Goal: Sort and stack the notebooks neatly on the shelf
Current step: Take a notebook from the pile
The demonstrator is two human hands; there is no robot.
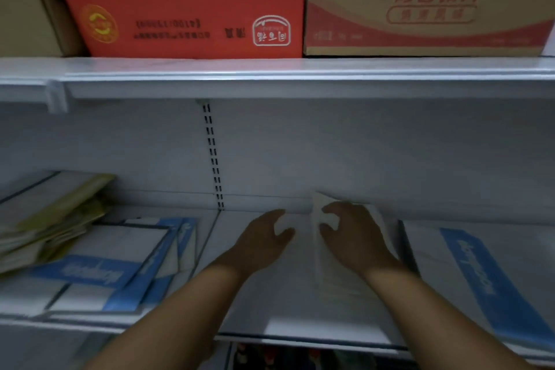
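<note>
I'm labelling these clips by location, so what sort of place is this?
Probably a small shop or its stockroom: white metal shelving with a slotted upright, a red carton and a tan carton of goods on top, and blue-banded notebooks lying below.

Shop/stockroom: white slotted shelving w/ goods cartons on top.

The bare left forearm and right forearm reach forward side by side. The left hand and right hand sit close together, palms down, thumbs turned toward each other, fingers loosely curved. Blur hides whether the right hand's fingers pinch anything.
</note>
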